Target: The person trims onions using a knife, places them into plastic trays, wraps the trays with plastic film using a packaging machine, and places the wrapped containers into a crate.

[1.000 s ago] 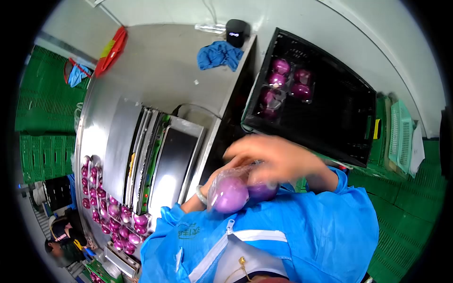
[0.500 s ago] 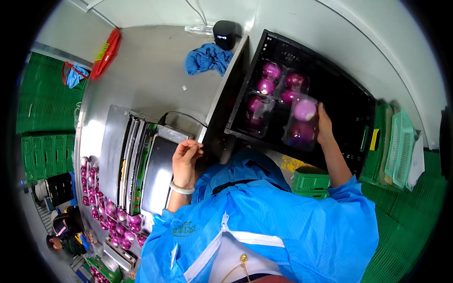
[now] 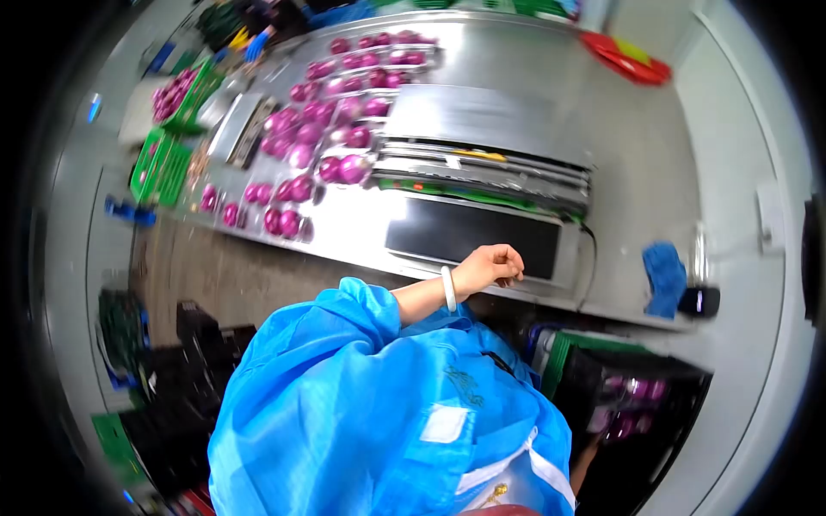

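My left hand (image 3: 492, 268), with a pale bangle at the wrist, hovers over the front edge of a tray-wrapping machine (image 3: 482, 236) with a flat black plate. Its fingers are curled in and nothing shows between them. On my other side, my right hand (image 3: 592, 443) reaches into a black crate (image 3: 680, 413); its fingers are blurred and lost in the dark. Close to it in the crate lie clear packs of red onions (image 3: 641, 389). Whether that hand touches a pack cannot be made out.
Many packs of red onions (image 3: 348, 133) cover the left of the steel table (image 3: 516, 52). A scale (image 3: 237, 129), green crates (image 3: 161, 168), a blue cloth (image 3: 664, 279) and a red dustpan (image 3: 624, 56) are around. A co-worker's blue-gloved hand (image 3: 256, 47) appears at far left.
My view has swung left, from the crate to the table. The onion pack that my right hand held is now in the dark crate area, unclear whether released. My left hand stays curled.
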Motion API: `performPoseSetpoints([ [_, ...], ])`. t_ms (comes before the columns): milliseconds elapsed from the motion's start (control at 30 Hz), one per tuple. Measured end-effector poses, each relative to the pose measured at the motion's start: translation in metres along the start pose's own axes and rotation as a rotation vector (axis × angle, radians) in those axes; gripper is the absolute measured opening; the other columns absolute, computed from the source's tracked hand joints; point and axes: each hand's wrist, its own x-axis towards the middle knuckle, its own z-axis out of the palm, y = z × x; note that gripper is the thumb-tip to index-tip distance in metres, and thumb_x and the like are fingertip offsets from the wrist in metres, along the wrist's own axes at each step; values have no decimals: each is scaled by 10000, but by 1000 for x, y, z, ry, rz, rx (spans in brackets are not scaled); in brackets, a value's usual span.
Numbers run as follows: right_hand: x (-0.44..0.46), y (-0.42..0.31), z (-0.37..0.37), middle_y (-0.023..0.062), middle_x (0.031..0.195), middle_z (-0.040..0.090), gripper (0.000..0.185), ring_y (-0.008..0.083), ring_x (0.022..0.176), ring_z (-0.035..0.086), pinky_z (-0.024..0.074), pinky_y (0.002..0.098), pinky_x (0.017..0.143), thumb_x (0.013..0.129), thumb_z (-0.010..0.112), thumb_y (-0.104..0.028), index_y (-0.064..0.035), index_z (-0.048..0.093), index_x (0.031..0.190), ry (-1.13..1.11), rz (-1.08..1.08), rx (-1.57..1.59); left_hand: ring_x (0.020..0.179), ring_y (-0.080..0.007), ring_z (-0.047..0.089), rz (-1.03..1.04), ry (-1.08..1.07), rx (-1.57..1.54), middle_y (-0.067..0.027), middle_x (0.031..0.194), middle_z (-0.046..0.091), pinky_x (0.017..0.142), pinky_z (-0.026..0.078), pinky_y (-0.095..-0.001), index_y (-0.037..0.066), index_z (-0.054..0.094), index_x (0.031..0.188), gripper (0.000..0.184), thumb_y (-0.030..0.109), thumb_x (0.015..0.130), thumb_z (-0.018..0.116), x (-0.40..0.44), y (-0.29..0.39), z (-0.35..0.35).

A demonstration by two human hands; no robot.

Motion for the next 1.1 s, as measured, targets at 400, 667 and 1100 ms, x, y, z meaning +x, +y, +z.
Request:
performPoseSetpoints([
  [400,-146,-479,-12,119,954,665,256,194,801,616,509,296,727,1001,547,-163,25,627,1156,226,-582,96,990,-288,668,98,1651,565,-163,1103,696,872,511,-375,30,644,1187,336,103,859,644,-184,-37,-478],
  [667,-241,-661,115,175,919,648,120,356,847,638,506,391,760,920,605,-41,12,649,1018,-306,-1204,-407,1076,-355,658,-381,1382,677,-196,1144,697,939,499,-394,31,685,1165,357,63,863,497,-317,-126,-630],
  [1100,-259,-721,181,153,913,647,136,353,868,639,508,409,759,880,645,-79,-15,651,1000,-600,-1393,-603,679,-146,593,4,1119,183,-13,730,475,618,576,-369,84,398,773,269,-43,719,630,-262,-137,-500],
])
